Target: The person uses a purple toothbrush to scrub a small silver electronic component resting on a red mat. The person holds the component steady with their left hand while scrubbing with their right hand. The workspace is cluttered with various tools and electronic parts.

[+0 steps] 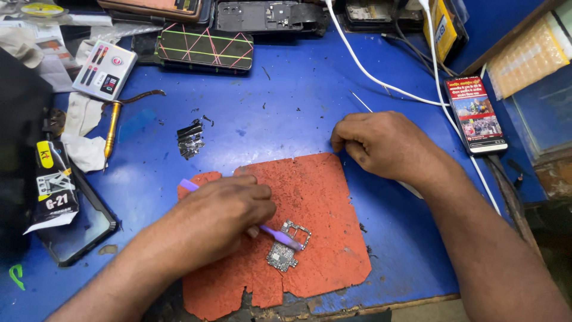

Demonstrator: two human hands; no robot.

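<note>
Circuit board (288, 244) under purple brush (280, 236)

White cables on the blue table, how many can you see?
2. One white cable curves from the top edge toward the lit phone; the other runs past the phone's left side. More may be hidden.

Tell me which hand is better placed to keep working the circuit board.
Left hand: it grips the purple tool, whose tip lies on the circuit board. The right hand rests fisted on the blue table, away.
</note>
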